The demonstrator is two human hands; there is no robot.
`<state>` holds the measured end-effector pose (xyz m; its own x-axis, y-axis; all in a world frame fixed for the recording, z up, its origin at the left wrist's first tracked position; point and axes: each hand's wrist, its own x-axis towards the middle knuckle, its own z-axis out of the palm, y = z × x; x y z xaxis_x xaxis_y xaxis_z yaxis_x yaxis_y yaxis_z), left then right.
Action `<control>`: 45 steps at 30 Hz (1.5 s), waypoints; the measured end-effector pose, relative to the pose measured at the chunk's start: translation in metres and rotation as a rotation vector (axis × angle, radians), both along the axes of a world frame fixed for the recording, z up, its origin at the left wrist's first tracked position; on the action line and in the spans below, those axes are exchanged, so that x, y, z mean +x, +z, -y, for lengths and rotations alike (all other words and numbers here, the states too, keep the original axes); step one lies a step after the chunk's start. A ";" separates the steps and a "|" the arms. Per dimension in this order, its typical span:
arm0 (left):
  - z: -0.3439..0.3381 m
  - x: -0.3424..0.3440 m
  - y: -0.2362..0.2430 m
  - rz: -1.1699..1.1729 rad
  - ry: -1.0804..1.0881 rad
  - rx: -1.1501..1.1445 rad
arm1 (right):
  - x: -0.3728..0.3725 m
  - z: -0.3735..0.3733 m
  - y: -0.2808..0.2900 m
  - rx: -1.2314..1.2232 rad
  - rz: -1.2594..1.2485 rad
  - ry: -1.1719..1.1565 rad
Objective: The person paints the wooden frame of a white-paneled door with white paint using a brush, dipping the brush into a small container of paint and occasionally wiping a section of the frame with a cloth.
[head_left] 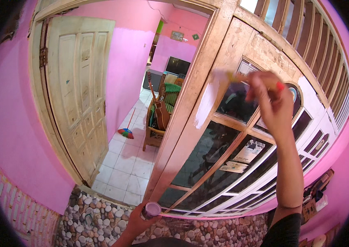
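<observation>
My right hand point(270, 96) is raised, its fingers closed round a paintbrush point(233, 77) that is slightly blurred. The bristles meet the bare wooden window frame point(220, 57) at the top of a fresh whitish paint patch point(207, 105). Low down, beside the door opening, my left hand point(135, 222) grips a small cup of pale paint point(153, 208). Dark glass panes point(234, 103) sit right of the painted strip, a paper sticker point(248, 150) on one lower pane. Farther right, the frame's bars point(306, 152) are white.
An open, worn wooden door point(82, 90) stands left of the doorway. Through it show a guitar point(162, 115) on a wooden chair point(153, 138), a broom point(126, 132) and white floor tiles point(121, 164). Pebble-patterned flooring point(88, 220) lies below me. Wooden slats point(297, 33) fill the upper right.
</observation>
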<state>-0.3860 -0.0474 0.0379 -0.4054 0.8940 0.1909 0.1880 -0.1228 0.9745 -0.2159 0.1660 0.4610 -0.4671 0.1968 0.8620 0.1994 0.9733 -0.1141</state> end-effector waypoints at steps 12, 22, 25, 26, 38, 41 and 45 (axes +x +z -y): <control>-0.004 0.003 0.010 0.016 -0.027 -0.024 | -0.008 -0.029 0.025 0.125 -0.014 0.007; 0.002 0.002 0.006 0.008 -0.050 -0.037 | -0.005 -0.007 0.003 -0.051 0.181 0.022; 0.003 0.002 0.010 0.015 -0.059 -0.049 | -0.007 -0.018 0.010 -0.083 0.159 0.037; 0.003 0.001 0.011 -0.014 -0.047 -0.029 | -0.006 -0.028 0.021 0.004 0.090 0.031; -0.003 0.005 0.010 -0.015 -0.071 -0.014 | -0.011 -0.025 0.045 0.777 0.089 -0.310; 0.002 0.004 0.017 0.013 -0.053 -0.037 | -0.009 -0.021 0.006 0.770 0.230 -0.378; 0.001 0.000 0.010 0.026 -0.043 -0.007 | -0.002 -0.007 -0.004 0.677 0.339 -0.257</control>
<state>-0.3858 -0.0486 0.0478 -0.3715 0.9119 0.1746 0.1577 -0.1233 0.9798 -0.2178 0.1729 0.4572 -0.7360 -0.1814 0.6523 0.3448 0.7287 0.5917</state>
